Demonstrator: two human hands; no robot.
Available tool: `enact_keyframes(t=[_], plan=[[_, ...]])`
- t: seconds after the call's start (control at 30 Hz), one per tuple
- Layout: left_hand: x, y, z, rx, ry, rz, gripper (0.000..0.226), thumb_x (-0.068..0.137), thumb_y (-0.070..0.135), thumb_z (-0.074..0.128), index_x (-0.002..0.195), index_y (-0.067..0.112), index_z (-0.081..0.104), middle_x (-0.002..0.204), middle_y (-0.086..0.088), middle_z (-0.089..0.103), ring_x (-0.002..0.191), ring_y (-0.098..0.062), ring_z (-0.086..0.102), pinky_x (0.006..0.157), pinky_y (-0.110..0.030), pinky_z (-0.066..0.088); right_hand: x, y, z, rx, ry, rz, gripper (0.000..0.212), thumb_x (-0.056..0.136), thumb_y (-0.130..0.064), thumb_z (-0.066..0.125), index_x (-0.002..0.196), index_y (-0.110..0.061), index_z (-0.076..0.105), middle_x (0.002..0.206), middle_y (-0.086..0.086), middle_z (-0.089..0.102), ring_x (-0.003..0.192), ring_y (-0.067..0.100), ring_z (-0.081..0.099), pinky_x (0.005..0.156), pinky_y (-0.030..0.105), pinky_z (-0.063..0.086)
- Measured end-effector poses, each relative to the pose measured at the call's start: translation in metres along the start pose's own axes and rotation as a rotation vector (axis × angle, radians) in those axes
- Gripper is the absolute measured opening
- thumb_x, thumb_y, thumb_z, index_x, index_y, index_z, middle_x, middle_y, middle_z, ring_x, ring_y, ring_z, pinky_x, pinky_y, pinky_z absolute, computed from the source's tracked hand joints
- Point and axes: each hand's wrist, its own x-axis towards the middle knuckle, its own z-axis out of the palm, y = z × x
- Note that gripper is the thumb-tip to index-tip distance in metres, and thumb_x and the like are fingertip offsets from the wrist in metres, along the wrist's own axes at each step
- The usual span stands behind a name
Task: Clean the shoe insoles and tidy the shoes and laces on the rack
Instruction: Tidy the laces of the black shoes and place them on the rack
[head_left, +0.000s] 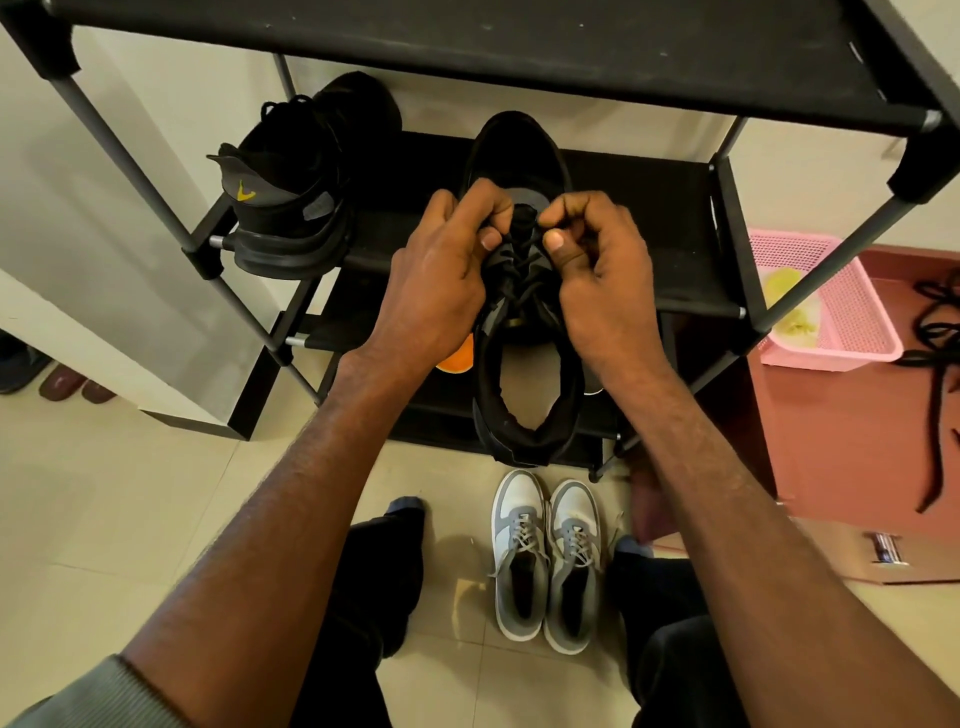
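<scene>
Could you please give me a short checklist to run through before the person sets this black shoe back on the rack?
1. Both hands on the laces: ok. The left hand and right hand pinch the laces of the held black shoe.
2. Laces tied: cannot tell, the fingers cover the knot.
3. Insole back inside: cannot tell; the opening looks pale, nothing certain.
4. Free spot on the rack shelf: ok, bare fabric shows to the right.
5. Mate on the shelf: ok, another black shoe stands at the left.
6. Floor below: not ok, grey sneakers sit underneath.
</scene>
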Motion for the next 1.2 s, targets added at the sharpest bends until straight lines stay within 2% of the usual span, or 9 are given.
enact_keyframes(t=[0.13,0.33,0.47,0.6,0.7,0.83,0.97,1.07,1.2], plan=[[0.000,-0.002,0.000,-0.060,0.001,-0.010,0.012,0.106,0.020,0.039,0.109,0.023,0.051,0.104,-0.002,0.052,0.089,-0.011,0.049,0.071,-0.022,0.038,0.002,0.002,-0.004,0.037,-0.011,-0.004,0.021,0.094,0.000,0.064,0.103,-0.018,0.070,0.109,0.010,0.062,0.095,0.006,0.061,0.088,0.016,0.049],[0.000,-0.003,-0.001,-0.163,-0.004,-0.002,0.012,0.105,0.017,0.042,0.111,0.023,0.049,0.101,0.002,0.051,0.087,-0.015,0.051,0.070,-0.033,0.047,0.000,-0.002,0.001,-0.009,0.039,0.000,0.026,0.096,-0.003,0.061,0.098,-0.028,0.066,0.102,-0.001,0.055,0.087,-0.005,0.053,0.082,0.011,0.044],[-0.007,-0.009,-0.007,-0.184,-0.085,0.006,0.016,0.104,0.018,0.043,0.115,0.025,0.052,0.102,-0.001,0.049,0.088,-0.011,0.049,0.072,-0.026,0.044,-0.001,-0.003,0.002,0.006,0.019,0.022,0.025,0.098,-0.004,0.059,0.100,-0.029,0.063,0.103,0.002,0.056,0.088,-0.002,0.052,0.083,0.019,0.047],[-0.011,-0.011,-0.009,-0.123,-0.116,0.022,0.023,0.102,0.019,0.050,0.119,0.032,0.057,0.102,-0.001,0.045,0.092,-0.007,0.047,0.076,-0.016,0.043,0.003,-0.001,-0.012,0.138,-0.034,0.040,0.029,0.096,0.003,0.059,0.118,-0.015,0.057,0.097,0.005,0.056,0.088,0.007,0.056,0.078,0.021,0.052],[-0.010,-0.006,-0.008,-0.096,-0.087,0.028,0.020,0.103,0.021,0.053,0.118,0.031,0.060,0.102,0.000,0.044,0.092,-0.011,0.048,0.076,-0.023,0.045,0.004,0.002,-0.022,0.125,-0.110,0.015,0.022,0.094,0.003,0.063,0.111,-0.010,0.064,0.106,0.007,0.061,0.094,0.010,0.059,0.086,0.021,0.053],[-0.007,0.003,-0.004,0.013,-0.017,0.052,0.015,0.105,0.020,0.050,0.114,0.026,0.061,0.104,-0.001,0.045,0.088,-0.007,0.045,0.070,-0.015,0.036,0.002,0.006,-0.022,0.063,-0.148,0.023,0.019,0.092,-0.006,0.073,0.107,-0.017,0.074,0.118,0.006,0.061,0.108,0.019,0.064,0.100,0.030,0.055],[-0.005,0.011,-0.001,0.110,0.004,0.029,0.019,0.102,0.012,0.050,0.114,0.024,0.057,0.106,-0.001,0.042,0.086,-0.006,0.042,0.065,-0.017,0.035,0.002,0.005,-0.017,0.051,-0.116,0.009,0.019,0.091,-0.007,0.074,0.106,-0.019,0.076,0.117,0.004,0.060,0.111,0.018,0.065,0.102,0.034,0.055],[-0.002,0.012,-0.005,0.052,-0.020,0.036,0.019,0.103,0.010,0.046,0.106,0.027,0.052,0.105,0.000,0.043,0.087,-0.006,0.043,0.066,-0.021,0.040,0.002,0.005,-0.014,0.032,-0.090,-0.008,0.019,0.091,-0.006,0.072,0.104,-0.019,0.076,0.114,0.004,0.060,0.108,0.015,0.065,0.101,0.033,0.055],[-0.003,0.010,-0.007,-0.015,-0.032,0.024,0.019,0.103,0.007,0.043,0.103,0.024,0.051,0.104,0.002,0.044,0.089,0.000,0.044,0.069,-0.013,0.036,0.004,0.004,-0.014,0.013,-0.089,-0.028,0.019,0.092,-0.006,0.071,0.102,-0.021,0.076,0.113,0.005,0.060,0.107,0.014,0.065,0.100,0.032,0.055]])
